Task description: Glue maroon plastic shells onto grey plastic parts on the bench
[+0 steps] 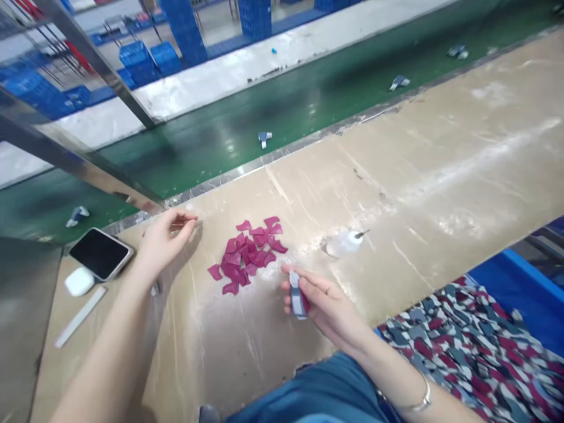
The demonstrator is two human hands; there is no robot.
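Note:
My right hand (321, 299) grips a small grey and white piece (297, 296) between thumb and fingers, with a bit of dark red showing at its side. To its upper left, a loose pile of dark red pieces (249, 255) lies on the tan tabletop (440, 176). My left hand (170, 232) hovers left of the pile, thumb and fingertips close together; whatever they hold, if anything, is too small to name. A white bottle with a thin dark tip (346, 242) lies tilted on the table, right of the pile.
At the left lie a phone (101, 254), a white case (80, 282) and a pale strip (80, 317). Beyond the table edge runs a green belt (211, 147) carrying several small grey pieces. A metal post (94, 64) stands upper left. A blue bin (524, 288) at lower right holds many pieces.

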